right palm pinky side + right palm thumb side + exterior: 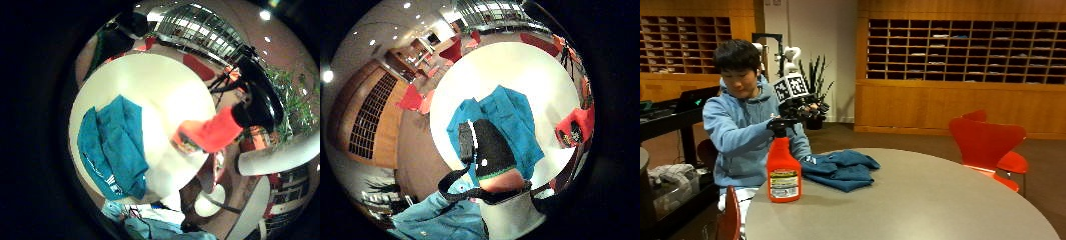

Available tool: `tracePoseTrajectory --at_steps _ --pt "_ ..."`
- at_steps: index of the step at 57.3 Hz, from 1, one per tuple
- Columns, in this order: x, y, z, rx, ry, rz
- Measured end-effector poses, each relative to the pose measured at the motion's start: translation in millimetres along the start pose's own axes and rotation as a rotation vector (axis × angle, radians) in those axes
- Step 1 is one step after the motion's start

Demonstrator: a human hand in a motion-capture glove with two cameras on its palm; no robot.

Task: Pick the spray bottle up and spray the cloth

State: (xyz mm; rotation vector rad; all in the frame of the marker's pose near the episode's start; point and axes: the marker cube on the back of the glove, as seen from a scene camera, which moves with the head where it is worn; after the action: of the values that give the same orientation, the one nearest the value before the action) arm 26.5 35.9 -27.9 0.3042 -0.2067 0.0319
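A: Got the spray bottle (784,172) yet?
B: Barely. Right hand (788,116) closed round its black head, base apparently on the worktop (919,200) below the hand. Not lifted, nothing sprayed.
A: And the cloth (840,169)?
B: Heaped just beyond the hand. Trigger finger hidden; contact underneath hard to confirm.

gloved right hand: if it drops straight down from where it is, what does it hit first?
The spray bottle. The gloved right hand is already at its black trigger head, the orange body upright on the table directly below. Actual contact is unclear.
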Motion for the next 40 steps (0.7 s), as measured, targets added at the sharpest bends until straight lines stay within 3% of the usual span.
tracePoseTrajectory --at_steps 13,40 --pt "10 28 -26 0.191 -0.1 -0.016" --pt "83 62 -59 0.463 -0.28 0.122"
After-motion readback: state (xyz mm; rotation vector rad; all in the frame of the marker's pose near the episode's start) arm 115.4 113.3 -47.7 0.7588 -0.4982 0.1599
